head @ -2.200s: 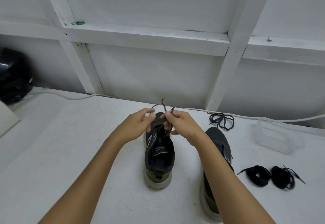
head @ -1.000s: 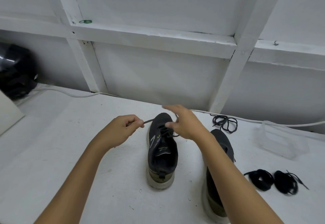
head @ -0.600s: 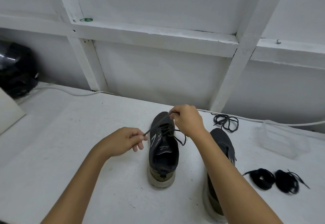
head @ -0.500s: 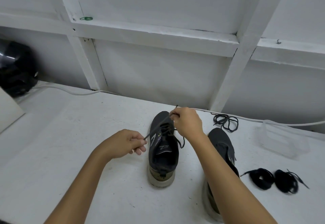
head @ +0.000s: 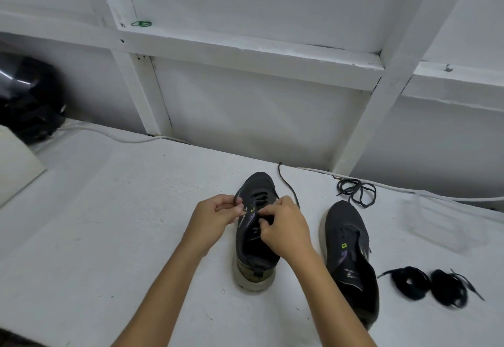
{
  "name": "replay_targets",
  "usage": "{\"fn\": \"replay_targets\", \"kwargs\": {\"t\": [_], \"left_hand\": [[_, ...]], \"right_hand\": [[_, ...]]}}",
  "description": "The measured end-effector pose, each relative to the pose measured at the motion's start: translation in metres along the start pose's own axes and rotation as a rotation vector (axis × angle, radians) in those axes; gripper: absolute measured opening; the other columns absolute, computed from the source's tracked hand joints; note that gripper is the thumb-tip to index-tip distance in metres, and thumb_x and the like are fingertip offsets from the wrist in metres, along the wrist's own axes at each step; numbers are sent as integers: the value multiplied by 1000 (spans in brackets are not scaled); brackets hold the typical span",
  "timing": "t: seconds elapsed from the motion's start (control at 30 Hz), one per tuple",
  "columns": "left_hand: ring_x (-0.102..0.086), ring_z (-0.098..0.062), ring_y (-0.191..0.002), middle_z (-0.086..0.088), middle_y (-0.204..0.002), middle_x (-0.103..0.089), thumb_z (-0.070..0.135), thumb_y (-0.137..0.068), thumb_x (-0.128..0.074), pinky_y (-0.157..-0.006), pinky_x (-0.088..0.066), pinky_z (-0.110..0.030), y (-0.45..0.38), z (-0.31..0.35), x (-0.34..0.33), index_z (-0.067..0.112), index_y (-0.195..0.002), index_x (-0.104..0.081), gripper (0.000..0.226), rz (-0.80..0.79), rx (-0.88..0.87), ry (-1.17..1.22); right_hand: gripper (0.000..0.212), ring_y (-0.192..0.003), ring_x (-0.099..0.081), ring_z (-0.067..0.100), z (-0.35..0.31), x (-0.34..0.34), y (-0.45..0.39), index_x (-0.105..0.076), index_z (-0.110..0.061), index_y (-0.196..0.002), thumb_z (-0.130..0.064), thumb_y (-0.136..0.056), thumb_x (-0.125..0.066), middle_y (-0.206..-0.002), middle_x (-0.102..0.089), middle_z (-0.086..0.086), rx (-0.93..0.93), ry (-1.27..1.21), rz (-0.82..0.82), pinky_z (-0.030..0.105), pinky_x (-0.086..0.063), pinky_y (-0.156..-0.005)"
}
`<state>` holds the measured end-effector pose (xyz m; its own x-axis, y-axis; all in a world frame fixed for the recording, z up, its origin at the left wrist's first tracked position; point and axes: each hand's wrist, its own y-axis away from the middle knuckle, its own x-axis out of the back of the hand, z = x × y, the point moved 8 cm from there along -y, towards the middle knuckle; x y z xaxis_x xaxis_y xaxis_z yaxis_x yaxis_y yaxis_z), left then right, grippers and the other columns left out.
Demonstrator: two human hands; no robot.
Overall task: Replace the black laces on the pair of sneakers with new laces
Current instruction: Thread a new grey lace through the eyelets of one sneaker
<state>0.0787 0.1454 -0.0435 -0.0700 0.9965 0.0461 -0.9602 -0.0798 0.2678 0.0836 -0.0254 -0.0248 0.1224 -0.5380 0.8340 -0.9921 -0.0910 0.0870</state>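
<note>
— Where was the shoe?

— The left shoe (head: 256, 237) stood mid-table (head: 109, 224), its lace (head: 289, 185) trailing past the toe. My left hand (head: 215, 217) pinched the lace at an eyelet; my right hand (head: 283, 229) curled on the tongue, seemingly gripping it.

— Which step?

— Lacing, I judged, midway up. Next called for feeding the tip through the following eyelet. The right shoe (head: 349, 254) waited; lace bundles (head: 428, 285) lay beyond.
</note>
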Motion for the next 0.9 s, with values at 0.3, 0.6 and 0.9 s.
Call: {"fn": "replay_targets", "kwargs": {"t": [0.3,0.6,0.9], "left_hand": [[-64,7,-79,12,-82,-73,19,-88,-74,-69,-47,-5,-4,9,-6,26,-92,-74,8,102,-192,-418],[-65,5,-80,12,-83,-73,17,-87,-75,-71,-47,-5,-10,13,-6,22,-93,-76,8,17,-237,-522],[-66,2,-78,10,-81,-73,17,-87,-75,-74,-51,-10,-5,11,-4,25,-89,-75,8,41,-208,-434]], "right_hand": [[23,-95,-43,8,2,-5,-5,-74,-32,-117,-34,-96,-66,-103,-44,-8,-16,-100,50,21,-34,-74],[20,-96,-49,9,5,-9,-7,-76,-34,-113,-36,-95,-68,-100,-45,-10,-44,-169,50,21,-36,-73],[22,-96,-49,9,6,-10,-7,-74,-35,-116,-36,-95,-68,-100,-46,-11,-24,-182,52,21,-39,-76]]}}
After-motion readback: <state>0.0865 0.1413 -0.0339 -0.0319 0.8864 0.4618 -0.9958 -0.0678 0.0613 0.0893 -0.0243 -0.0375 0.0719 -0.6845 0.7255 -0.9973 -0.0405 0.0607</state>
